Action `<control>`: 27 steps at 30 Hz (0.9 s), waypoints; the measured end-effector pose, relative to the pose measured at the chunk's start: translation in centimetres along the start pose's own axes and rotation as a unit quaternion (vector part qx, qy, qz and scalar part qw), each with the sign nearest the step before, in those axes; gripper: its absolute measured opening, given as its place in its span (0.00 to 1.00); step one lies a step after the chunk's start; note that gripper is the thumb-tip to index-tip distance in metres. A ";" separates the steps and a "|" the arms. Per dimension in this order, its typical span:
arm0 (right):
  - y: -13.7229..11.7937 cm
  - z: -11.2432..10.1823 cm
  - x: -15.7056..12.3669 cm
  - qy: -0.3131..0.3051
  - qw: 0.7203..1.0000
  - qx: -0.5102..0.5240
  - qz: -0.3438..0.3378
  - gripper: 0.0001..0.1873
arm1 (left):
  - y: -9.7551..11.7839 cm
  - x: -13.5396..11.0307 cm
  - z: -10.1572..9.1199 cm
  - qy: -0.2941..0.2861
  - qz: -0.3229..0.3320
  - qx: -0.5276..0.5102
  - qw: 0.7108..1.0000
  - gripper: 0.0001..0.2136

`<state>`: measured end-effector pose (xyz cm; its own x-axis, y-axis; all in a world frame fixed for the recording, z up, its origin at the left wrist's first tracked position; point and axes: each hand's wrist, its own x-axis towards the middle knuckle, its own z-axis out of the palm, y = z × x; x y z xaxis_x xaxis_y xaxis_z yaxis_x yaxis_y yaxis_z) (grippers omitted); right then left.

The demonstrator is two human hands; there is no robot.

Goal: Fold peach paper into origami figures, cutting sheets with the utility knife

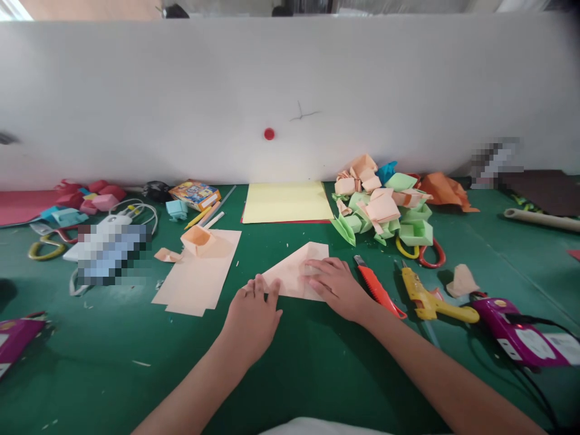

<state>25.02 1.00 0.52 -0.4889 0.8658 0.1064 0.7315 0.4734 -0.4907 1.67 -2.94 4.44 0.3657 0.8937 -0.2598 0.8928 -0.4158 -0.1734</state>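
Note:
A peach sheet of paper [295, 261] with a slanted folded edge lies on the green table in front of me. My left hand [254, 315] touches its left corner, fingers apart and pointing forward. Across the sheet's right part rests my right hand [339, 286], flat with fingers stretched out and slightly blurred. Left of the folded sheet are more flat peach sheets [211, 278], with a small folded paper box [198, 240] on their far end. Just right of my right hand lies a red-orange utility knife [379, 289].
A yellow glue gun [428, 296], scissors [432, 254] and a purple power strip [521, 332] lie at right. Folded paper pieces [383, 205] are heaped behind them. Yellow sheets [287, 202] lie by the white partition [190, 103]. A crayon box [194, 194] stands at back left.

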 end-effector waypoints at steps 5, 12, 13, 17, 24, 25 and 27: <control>-0.4 -0.2 0.0 -0.023 0.998 -0.053 -0.021 0.24 | -0.1 -0.4 -1.0 -0.015 0.006 0.000 1.000 0.28; -1.6 -1.1 -0.3 -0.042 0.989 -0.127 -0.055 0.25 | 0.4 -0.4 -1.1 -0.033 -0.015 -0.004 0.999 0.29; -1.8 -1.2 -0.3 -0.043 0.988 -0.137 -0.058 0.25 | 0.5 -0.4 -1.0 -0.032 -0.020 -0.006 0.999 0.29; -2.4 -1.2 -0.8 -0.068 0.981 -0.167 -0.078 0.30 | 0.6 -0.4 -1.1 -0.035 -0.033 -0.015 0.999 0.29; -3.4 -1.1 -1.5 -0.101 0.973 -0.186 -0.088 0.37 | 0.3 -0.3 -1.0 -0.040 -0.033 -0.037 0.998 0.29; -3.5 -1.2 -1.6 -0.106 0.973 -0.184 -0.088 0.37 | 0.3 -0.3 -1.0 -0.038 -0.034 -0.038 0.998 0.30; -3.8 -1.5 -1.7 -0.117 0.973 -0.177 -0.089 0.36 | 0.4 -0.3 -1.0 -0.034 -0.031 -0.032 0.998 0.29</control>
<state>23.79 -2.08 3.55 -0.6875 0.7239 -0.0580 0.7230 0.6747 -0.1485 2.14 -3.23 5.36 0.2924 0.9027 -0.3156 0.9288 -0.3467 -0.1311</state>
